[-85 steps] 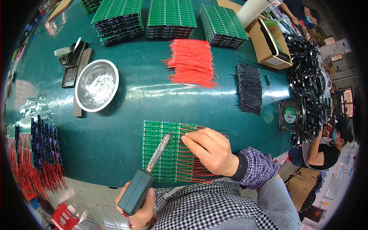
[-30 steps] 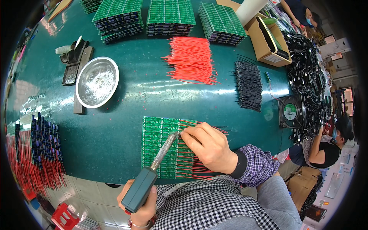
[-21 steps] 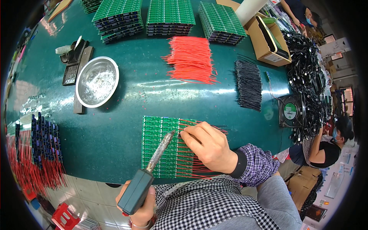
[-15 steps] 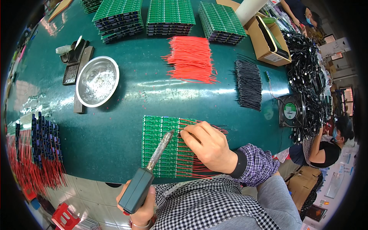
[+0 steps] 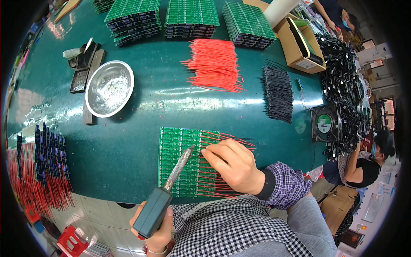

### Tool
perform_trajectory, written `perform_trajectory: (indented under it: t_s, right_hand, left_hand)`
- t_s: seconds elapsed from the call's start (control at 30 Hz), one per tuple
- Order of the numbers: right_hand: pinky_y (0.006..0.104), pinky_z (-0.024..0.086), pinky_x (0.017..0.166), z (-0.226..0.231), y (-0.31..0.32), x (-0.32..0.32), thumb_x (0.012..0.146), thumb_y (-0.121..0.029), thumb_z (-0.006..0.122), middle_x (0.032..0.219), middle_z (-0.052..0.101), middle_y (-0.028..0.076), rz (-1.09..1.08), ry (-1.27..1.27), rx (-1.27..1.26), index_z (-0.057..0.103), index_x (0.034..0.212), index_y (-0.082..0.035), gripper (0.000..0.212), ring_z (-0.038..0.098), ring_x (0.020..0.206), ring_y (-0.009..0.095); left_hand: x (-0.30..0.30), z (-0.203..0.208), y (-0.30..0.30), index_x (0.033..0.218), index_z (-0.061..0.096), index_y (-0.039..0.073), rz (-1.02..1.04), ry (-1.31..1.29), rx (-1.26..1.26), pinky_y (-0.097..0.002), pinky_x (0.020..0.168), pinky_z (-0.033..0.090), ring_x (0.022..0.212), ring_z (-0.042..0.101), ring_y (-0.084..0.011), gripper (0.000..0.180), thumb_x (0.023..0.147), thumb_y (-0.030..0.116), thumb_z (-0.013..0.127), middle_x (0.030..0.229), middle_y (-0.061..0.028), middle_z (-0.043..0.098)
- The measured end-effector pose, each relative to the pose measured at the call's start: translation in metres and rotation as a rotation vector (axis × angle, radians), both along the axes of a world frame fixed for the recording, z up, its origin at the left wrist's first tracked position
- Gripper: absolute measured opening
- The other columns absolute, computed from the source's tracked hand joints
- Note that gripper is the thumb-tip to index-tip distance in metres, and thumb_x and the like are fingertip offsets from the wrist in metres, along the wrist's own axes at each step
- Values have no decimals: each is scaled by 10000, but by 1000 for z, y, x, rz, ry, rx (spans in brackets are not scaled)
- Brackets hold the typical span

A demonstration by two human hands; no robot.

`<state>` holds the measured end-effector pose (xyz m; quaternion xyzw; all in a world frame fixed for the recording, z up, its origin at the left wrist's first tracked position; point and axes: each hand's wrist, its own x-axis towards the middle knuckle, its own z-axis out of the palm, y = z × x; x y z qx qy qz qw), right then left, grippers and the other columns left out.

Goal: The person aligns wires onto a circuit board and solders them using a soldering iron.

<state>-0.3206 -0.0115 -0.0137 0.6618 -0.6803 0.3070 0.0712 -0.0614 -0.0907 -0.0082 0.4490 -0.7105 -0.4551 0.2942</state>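
Both hands work over the green circuit panel (image 5: 180,160), which lies flat near the front edge of the green table (image 5: 128,141), close enough to reach without stretching. Right hand (image 5: 235,165) rests on the panel's right half with its fingertips pinched on 1 red wire (image 5: 204,150), pressing the wire's end down against the board, probably so it stays put at its pad. Left hand (image 5: 157,231) is wrapped tight around the dark handle of a soldering iron (image 5: 169,188), held off the table's front edge; the iron slants up and right so that its tip sits just beside the pinched wire.

Beyond the panel, toward the far edge, stand 3 stacks of green boards (image 5: 191,17), likely stock kept out of the working space. Between those stacks and the panel lies a bundle of red wires (image 5: 214,64), with a bundle of black wires (image 5: 278,94) to its right, both within reach of the right hand. Left of the panel sits a metal bowl (image 5: 109,88). At the table's left end, finished boards with red leads (image 5: 40,171) hang over the edge. Right of the panel, a small fan (image 5: 324,124) stands near the table's end.
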Motion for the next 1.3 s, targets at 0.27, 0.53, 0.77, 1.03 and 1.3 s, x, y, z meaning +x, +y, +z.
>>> perform_trajectory:
  t_s: [0.27,0.53,0.77,1.03,1.3]
  right_hand:
    - [319,563,662,-1,1,2,718,-40,721,970,694,119,-20,1,27,721,1012,49,307,672,817,237]
    - [315,560,657,1,0,4,718,-34,718,964,691,118,-19,-3,49,720,1017,54,312,667,809,233]
    - [313,557,647,1,0,4,726,-30,719,973,692,120,-28,2,55,721,1021,53,307,664,807,229]
    - [317,553,651,1,1,5,732,-39,708,975,685,123,-31,6,70,720,1030,50,312,659,811,234]
    - [331,531,674,1,2,7,739,-49,711,980,671,119,-43,-12,10,708,1039,45,315,656,837,234]
  left_hand:
    - [-4,9,-3,923,734,-62,-54,-24,-11,-323,599,527,663,695,-253,259,674,-22,793,828,-155,709]
    - [-4,11,-2,903,736,-49,-96,-39,-25,-338,625,552,704,709,-257,223,685,-70,781,872,-137,722]
    - [-3,10,-3,901,735,-46,-128,-62,-57,-339,615,542,693,702,-266,223,685,-56,790,857,-140,715]
    - [8,3,2,919,735,-42,-52,-41,-6,-336,564,490,633,655,-261,237,703,22,812,815,-142,689]
    - [5,1,4,937,732,-57,8,7,26,-338,607,521,668,679,-269,265,701,34,814,839,-162,703]
